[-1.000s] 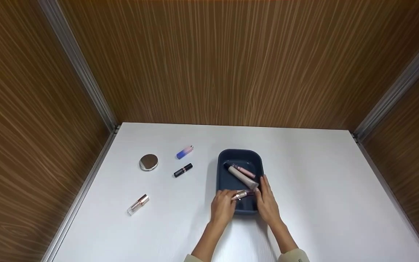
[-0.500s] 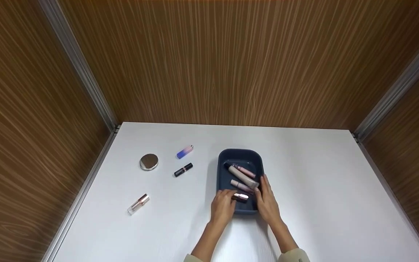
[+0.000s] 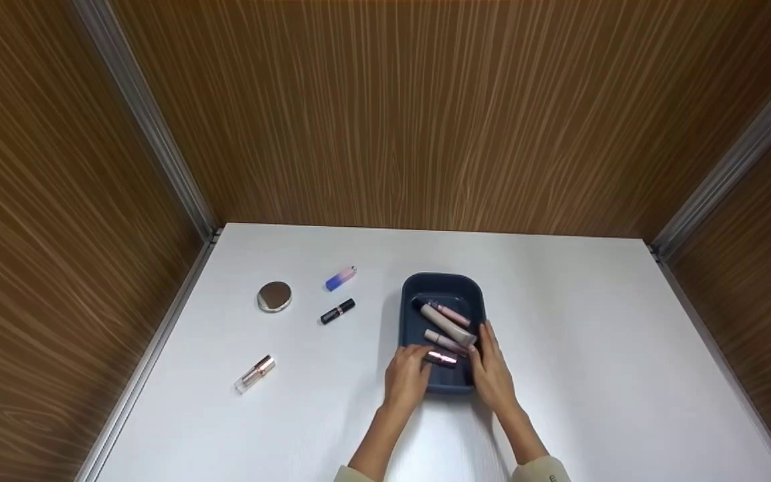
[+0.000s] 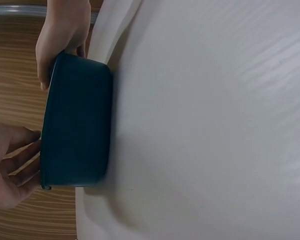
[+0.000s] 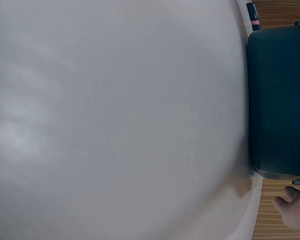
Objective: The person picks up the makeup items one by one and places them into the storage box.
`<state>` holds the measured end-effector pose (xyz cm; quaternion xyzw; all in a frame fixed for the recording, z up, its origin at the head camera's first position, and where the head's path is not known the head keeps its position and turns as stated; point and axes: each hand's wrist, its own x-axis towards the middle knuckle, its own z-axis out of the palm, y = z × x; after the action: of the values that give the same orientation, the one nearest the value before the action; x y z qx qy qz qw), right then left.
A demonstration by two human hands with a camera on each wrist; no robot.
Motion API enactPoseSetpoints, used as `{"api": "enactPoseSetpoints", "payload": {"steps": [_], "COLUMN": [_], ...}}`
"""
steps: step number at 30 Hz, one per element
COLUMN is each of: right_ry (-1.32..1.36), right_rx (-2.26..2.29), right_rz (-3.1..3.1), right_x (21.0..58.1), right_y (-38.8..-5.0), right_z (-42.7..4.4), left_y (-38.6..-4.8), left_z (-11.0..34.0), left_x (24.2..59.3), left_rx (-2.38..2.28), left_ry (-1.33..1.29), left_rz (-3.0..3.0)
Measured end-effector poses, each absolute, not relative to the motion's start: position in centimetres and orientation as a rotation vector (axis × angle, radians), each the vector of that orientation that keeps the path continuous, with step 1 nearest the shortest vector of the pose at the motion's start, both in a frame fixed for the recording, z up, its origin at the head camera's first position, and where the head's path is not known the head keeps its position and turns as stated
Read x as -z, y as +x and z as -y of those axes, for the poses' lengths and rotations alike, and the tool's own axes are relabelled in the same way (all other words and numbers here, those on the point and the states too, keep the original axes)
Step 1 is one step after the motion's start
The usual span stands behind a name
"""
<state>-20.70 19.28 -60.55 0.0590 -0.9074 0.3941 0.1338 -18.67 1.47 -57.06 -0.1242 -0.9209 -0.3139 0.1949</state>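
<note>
Your left hand (image 3: 404, 378) pinches one end of the dark lipstick tube (image 3: 442, 360), inside the navy box (image 3: 450, 389), toward its near edge; can't tell if the tube touches bottom. Likely light, stiff, slick where shiny; better held mid-barrel. Your right hand (image 3: 494, 376) grips the box's right edge, thumb inside. Box likely rigid. Others inside: pale-capped gloss tube (image 3: 446, 342) in the middle, then squeeze tube (image 3: 448, 325), probably softer, and pink tube (image 3: 454, 316) farther up.

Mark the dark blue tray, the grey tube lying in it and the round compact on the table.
Dark blue tray (image 3: 442, 284): head view, inner face of its far wall.
Grey tube (image 3: 448, 325): head view, middle of its body.
Round compact (image 3: 274, 296): head view, centre of its shiny top.
</note>
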Motion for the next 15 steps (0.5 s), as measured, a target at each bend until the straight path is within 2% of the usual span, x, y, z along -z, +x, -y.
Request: {"api": "enactPoseSetpoints", "payload": {"steps": [15], "right_ry": [0.166], "right_rx": [-1.150], "right_rz": [2.617], "right_x": [60.5], "right_y": [-20.7], "right_z": [-19.2], "left_y": [-19.1], "left_z": [-0.2], "left_x": [56.1], "left_rx": [1.011], "left_ry": [-0.263], "left_rz": [2.590]}}
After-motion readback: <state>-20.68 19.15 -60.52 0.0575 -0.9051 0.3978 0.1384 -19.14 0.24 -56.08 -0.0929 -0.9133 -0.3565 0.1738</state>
